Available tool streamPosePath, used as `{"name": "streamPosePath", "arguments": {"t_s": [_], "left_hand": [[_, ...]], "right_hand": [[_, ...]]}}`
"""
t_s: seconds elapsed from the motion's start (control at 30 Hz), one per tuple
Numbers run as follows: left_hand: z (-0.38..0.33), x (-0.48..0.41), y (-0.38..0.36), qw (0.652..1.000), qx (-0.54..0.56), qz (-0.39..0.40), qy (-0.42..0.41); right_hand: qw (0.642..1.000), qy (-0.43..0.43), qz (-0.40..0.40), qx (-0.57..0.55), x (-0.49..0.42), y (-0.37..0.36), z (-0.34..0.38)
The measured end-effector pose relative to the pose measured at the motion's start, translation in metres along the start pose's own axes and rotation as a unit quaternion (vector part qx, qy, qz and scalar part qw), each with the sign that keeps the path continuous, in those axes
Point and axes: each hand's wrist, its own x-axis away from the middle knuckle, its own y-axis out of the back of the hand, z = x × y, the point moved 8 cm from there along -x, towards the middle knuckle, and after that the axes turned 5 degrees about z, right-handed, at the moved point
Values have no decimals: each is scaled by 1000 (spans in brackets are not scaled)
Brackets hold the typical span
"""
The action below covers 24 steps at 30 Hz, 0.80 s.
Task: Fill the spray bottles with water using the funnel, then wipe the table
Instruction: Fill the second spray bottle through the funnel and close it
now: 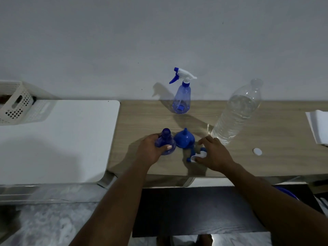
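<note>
My left hand [150,149] grips a blue spray bottle [166,142] with no head, standing upright near the front of the wooden table [266,157]. Just right of it a blue funnel [184,139] rests upside down, spout up. My right hand [215,153] lies over a white and blue spray head [199,155] on the table, fingers on it. A second blue spray bottle [182,96] with its head on stands at the back by the wall. An uncapped clear water bottle [237,112], mostly full, stands to the right.
A small white cap [257,151] lies right of my right hand. A folded white cloth [318,126] sits at the table's right edge. On the left stand a white surface [58,139] and a perforated white basket [16,103]. A dark stool [195,210] is below.
</note>
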Motion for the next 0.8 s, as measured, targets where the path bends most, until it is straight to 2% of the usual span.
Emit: {"name": "streamPosePath", "arguments": {"t_s": [0.1,0.33,0.47,0.67,0.8], "left_hand": [[-1,-2,-1,1000,-2,2,-9],[0,0,-2,1000,4,0,-2],[2,2,-2,1000,16,0,7],[-6,5,0,1000,11,-11,13],[-3,5,0,999,10,-24,26]], "right_hand": [[999,10,46,21,12,-14,0],[997,3,64,45,12,-28,0],[996,25,80,17,11,-23,3],[991,129,-39,-3,14,41,30],[981,142,-131,-25,10,108,48]]}}
